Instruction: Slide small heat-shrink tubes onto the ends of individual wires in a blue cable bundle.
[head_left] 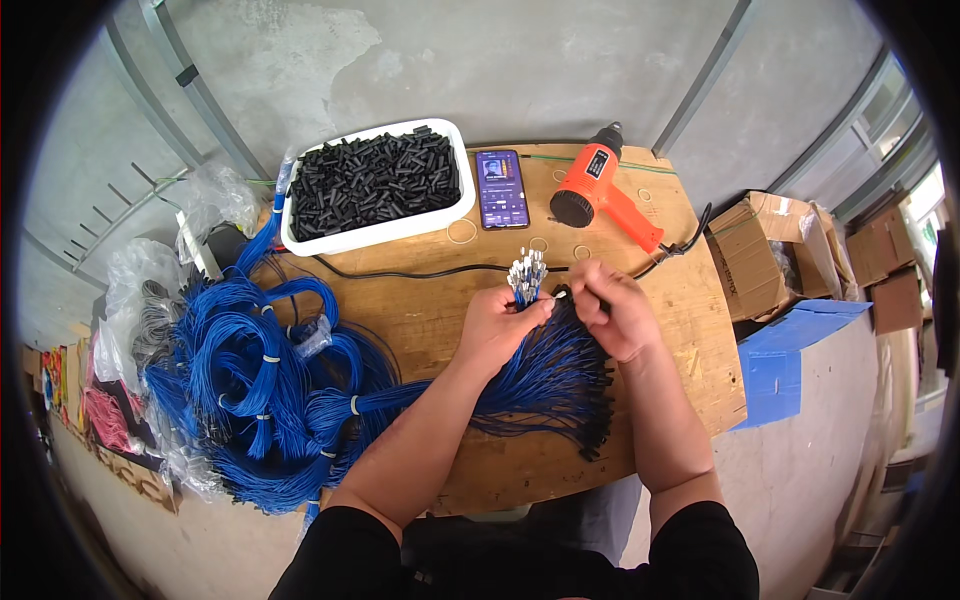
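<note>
My left hand (500, 330) is closed around a bunch of blue wires. Their white and silvery terminals (526, 272) stick up above its fingers. Close to the left thumb, a single white terminal (560, 295) points toward my right hand (612, 308). That hand's fingers are curled into a pinch, and whatever lies between them is hidden. Below both hands, blue wires (530, 385) fan out to the right across the table, with black sleeves (597, 425) on their ends. Bundled blue wire coils (235, 350), tied with pale bands, are heaped at the left.
On the wooden table (420, 300) stands a white tub (375, 243) of short black tubes (375, 180). Beside it lie a phone (502, 190), an orange heat gun (600, 190) with a black cord (430, 273), and several rubber bands (461, 231). Cardboard boxes (750, 255) sit at the right.
</note>
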